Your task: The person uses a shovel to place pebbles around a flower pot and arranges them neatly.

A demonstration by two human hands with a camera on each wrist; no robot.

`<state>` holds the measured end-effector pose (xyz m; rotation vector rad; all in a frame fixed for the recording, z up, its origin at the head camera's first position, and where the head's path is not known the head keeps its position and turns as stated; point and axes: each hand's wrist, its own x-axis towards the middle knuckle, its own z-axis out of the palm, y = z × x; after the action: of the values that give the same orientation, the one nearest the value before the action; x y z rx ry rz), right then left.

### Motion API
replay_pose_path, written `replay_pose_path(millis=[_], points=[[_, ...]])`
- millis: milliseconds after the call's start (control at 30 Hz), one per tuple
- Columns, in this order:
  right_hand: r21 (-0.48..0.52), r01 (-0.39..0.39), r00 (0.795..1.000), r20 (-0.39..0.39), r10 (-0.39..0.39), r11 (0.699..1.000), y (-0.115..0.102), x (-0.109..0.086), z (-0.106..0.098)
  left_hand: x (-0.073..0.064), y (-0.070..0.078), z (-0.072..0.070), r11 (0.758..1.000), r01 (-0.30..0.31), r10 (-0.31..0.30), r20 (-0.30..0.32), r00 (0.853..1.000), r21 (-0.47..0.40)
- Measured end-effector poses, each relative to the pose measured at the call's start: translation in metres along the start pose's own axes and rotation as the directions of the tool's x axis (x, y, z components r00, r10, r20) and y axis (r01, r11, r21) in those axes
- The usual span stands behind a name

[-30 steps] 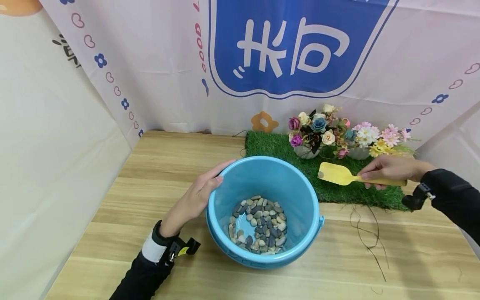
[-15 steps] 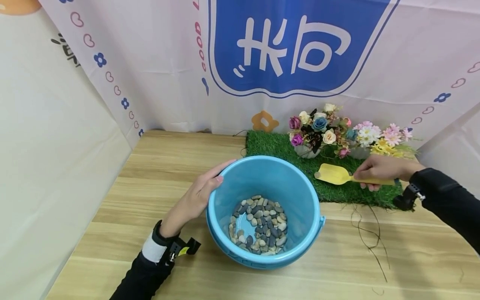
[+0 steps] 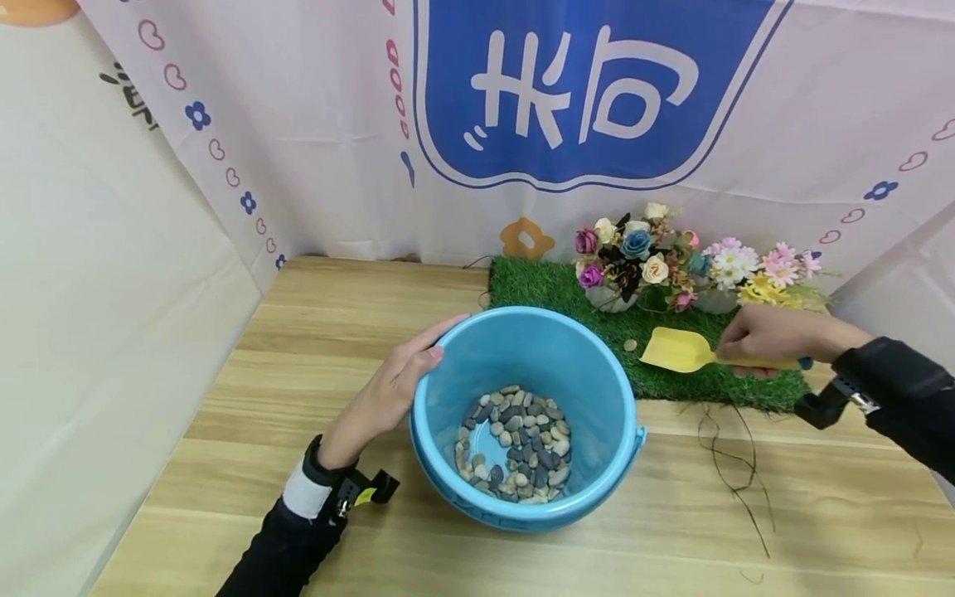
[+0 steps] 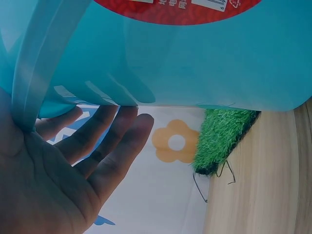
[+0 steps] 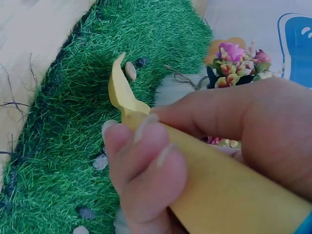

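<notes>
My right hand (image 3: 761, 336) grips the handle of a yellow toy shovel (image 3: 677, 350) over the artificial grass mat (image 3: 522, 282). The blade is tilted and points left. Just past its tip, a light pebble (image 3: 630, 345) lies on the grass, with a dark pebble (image 5: 141, 62) beside it in the right wrist view. My left hand (image 3: 388, 385) rests against the left side of a blue bucket (image 3: 522, 332), thumb at the rim. In the left wrist view its fingers (image 4: 124, 156) extend loosely along the outer wall. Grey and tan pebbles (image 3: 522, 448) partly cover the bucket's floor.
Two potted artificial flower arrangements, one of roses (image 3: 634, 249) and one of daisies (image 3: 753, 269), stand at the mat's back. More pebbles (image 5: 100, 162) lie scattered on the grass. Dark threads (image 3: 734, 477) trail over the wooden table (image 3: 246, 398). A printed cloth (image 3: 336, 166) hangs behind.
The shovel blade shifted slightly left, then drew back right and tilted. The pebble at its tip now lies apart on the grass. My left hand and the bucket have stayed in place.
</notes>
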<state>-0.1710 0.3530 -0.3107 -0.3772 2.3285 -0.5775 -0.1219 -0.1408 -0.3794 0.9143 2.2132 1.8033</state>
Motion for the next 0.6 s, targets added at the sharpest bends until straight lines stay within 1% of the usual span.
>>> replay_pose_path(millis=[67, 133, 200, 267, 333, 367, 467, 500, 567, 600], points=[[0.003, 0.015, 1.000, 0.000, -0.015, 1.000, 0.001, -0.008, -0.001, 0.001, 0.000, 0.001, 1.000, -0.003, 0.003, 0.003, 1.000, -0.006], [-0.005, 0.045, 0.999, -0.022, -0.046, 0.999, 0.001, -0.015, -0.003, 0.001, 0.000, 0.001, 1.000, -0.008, 0.008, 0.004, 1.000, -0.011], [-0.012, 0.080, 0.995, -0.065, -0.080, 0.997, 0.000, -0.020, -0.005, 0.001, 0.001, 0.000, 1.000, -0.011, 0.011, 0.003, 1.000, -0.010], [-0.026, 0.128, 0.985, -0.117, -0.130, 0.991, -0.002, -0.023, -0.007, 0.000, 0.001, 0.000, 1.000, -0.009, 0.009, 0.004, 1.000, -0.008], [-0.041, 0.198, 0.965, -0.169, -0.203, 0.979, -0.005, -0.026, -0.008, 0.000, 0.002, 0.000, 1.000, -0.006, 0.007, 0.007, 1.000, -0.010], [-0.040, 0.244, 0.951, -0.187, -0.247, 0.969, -0.008, -0.027, -0.009, 0.000, 0.002, 0.000, 1.000, -0.004, 0.004, 0.009, 1.000, -0.010], [-0.042, 0.357, 0.903, -0.240, -0.356, 0.933, -0.020, -0.032, -0.011, 0.000, 0.002, 0.000, 1.000, -0.005, 0.005, 0.014, 1.000, -0.003], [-0.037, 0.398, 0.885, -0.249, -0.394, 0.917, -0.025, -0.033, -0.012, 0.000, 0.002, 0.000, 1.000, -0.005, 0.005, 0.016, 1.000, -0.005], [-0.022, 0.449, 0.860, -0.260, -0.439, 0.893, -0.039, -0.035, -0.014, 0.000, 0.003, 0.000, 1.000, -0.006, 0.006, 0.013, 1.000, -0.001], [-0.013, 0.463, 0.853, -0.264, -0.450, 0.886, -0.047, -0.036, -0.014, 0.000, 0.003, 0.000, 1.000, -0.009, 0.009, 0.013, 1.000, 0.000]])
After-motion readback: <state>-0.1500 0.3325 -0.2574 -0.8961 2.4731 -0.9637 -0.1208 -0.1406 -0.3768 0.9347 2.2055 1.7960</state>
